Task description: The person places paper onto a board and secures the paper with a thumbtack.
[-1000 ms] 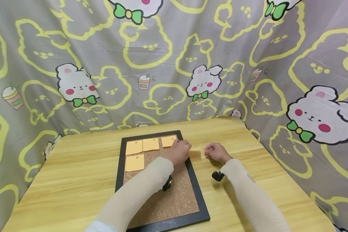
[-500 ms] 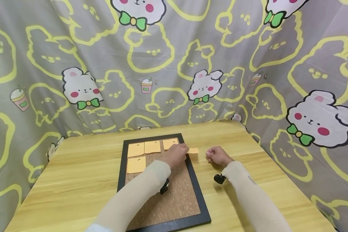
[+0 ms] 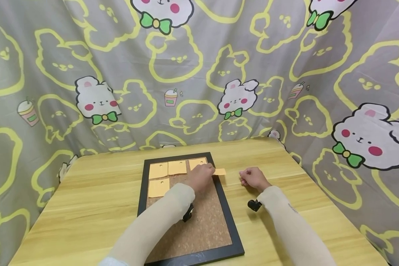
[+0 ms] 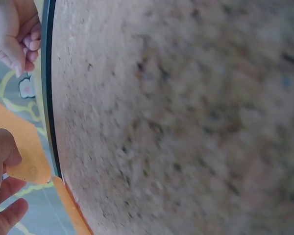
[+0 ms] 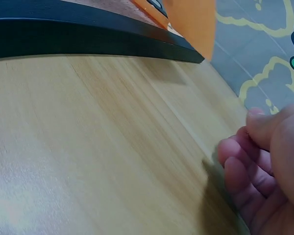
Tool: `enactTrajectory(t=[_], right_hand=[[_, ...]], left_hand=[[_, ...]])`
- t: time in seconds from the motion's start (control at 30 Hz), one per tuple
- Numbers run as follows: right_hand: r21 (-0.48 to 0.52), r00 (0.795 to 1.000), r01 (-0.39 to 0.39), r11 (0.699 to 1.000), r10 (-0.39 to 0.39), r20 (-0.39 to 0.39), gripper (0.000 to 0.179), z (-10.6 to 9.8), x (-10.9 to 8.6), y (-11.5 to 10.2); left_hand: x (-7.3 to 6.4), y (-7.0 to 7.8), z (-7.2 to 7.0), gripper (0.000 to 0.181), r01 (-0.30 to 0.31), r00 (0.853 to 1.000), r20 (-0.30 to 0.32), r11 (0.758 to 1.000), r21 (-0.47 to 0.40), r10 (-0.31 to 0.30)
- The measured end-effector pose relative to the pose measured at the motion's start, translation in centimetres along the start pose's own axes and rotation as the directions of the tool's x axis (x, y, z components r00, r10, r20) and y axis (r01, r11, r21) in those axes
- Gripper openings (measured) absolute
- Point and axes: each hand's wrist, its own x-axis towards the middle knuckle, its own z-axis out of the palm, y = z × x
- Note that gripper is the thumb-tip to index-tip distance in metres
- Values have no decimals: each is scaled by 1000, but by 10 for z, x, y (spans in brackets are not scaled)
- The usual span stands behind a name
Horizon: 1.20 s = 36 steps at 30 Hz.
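In the head view a framed cork board (image 3: 196, 221) lies on the table, with several orange paper notes (image 3: 159, 187) pinned to its upper part. Over its right edge my left hand (image 3: 201, 176) pinches another orange note (image 3: 220, 171) between thumb and fingers. This note hangs off the board in the left wrist view, with a small mark near one corner. My right hand (image 3: 255, 178) is held over the table to the right of the frame. Its fingers are curled with the thumb against the index finger (image 5: 233, 149); nothing shows between them.
The board's raised black frame (image 3: 231, 225) borders the cork. Wooden tabletop (image 3: 96, 207) lies around it. A patterned curtain (image 3: 186, 85) hangs behind and to the right of the table. A black wrist camera (image 3: 254, 205) sits under the right wrist.
The orange note in my left hand has come into sight to the right of the fingers. My left hand has drawn slightly down and left over the board. The right hand has barely moved.
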Motion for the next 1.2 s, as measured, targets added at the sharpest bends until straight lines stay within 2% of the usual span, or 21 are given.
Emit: enactTrajectory(t=[0.1, 0.37, 0.57, 0.77, 0.93, 1.07, 1.2], right_hand=[[-7, 1000, 16, 1000, -16, 7, 24, 1, 0, -3], [48, 1000, 19, 999, -21, 23, 17, 9, 1, -6], [31, 999, 32, 999, -33, 34, 20, 14, 2, -10], [35, 997, 43, 998, -45, 69, 23, 20, 3, -16], [15, 992, 80, 997, -81, 93, 21, 24, 3, -19], [9, 988, 107, 994, -108, 109, 18, 28, 2, -22], [49, 984, 122, 991, -127, 124, 17, 32, 1, -26]], left_hand=[[-3, -3, -3, 13, 7, 1000, 24, 1000, 15, -8], [-10, -4, -9, 12, -4, 1000, 25, 1000, 23, 3], [-18, -6, -15, 10, -18, 999, 33, 999, 43, 17], [-26, -10, -17, 9, -55, 998, 32, 991, 124, 52], [-34, -13, -20, 7, -62, 996, 76, 983, 174, 50], [-40, -15, -23, 4, -57, 995, 96, 984, 168, 41], [-45, -18, -24, 5, -41, 997, 71, 988, 151, 31]])
